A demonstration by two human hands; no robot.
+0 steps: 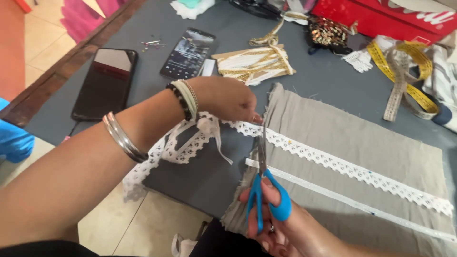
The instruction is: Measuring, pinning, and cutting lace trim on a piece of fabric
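My left hand point(223, 99) pinches a strip of white lace trim point(333, 159) at the left edge of a grey-beige fabric piece point(362, 138); the loose lace end point(166, 152) droops off the table under my wrist. My right hand point(281, 226) grips blue-handled scissors point(264, 190), fingers through the loops, blades pointing up at the lace just beside my left fingertips. A second, narrower white ribbon point(352, 202) lies across the fabric below the lace. Silver bangles and beaded bracelets sit on my left arm.
On the grey table point(314, 71) lie two dark phones point(105, 81) point(188, 52), a card wound with gold-and-white trim point(254, 62), loose pins point(152, 44), a yellow measuring tape point(404, 71), a sequinned pouch point(328, 32) and a red box point(381, 16). Tile floor shows at left.
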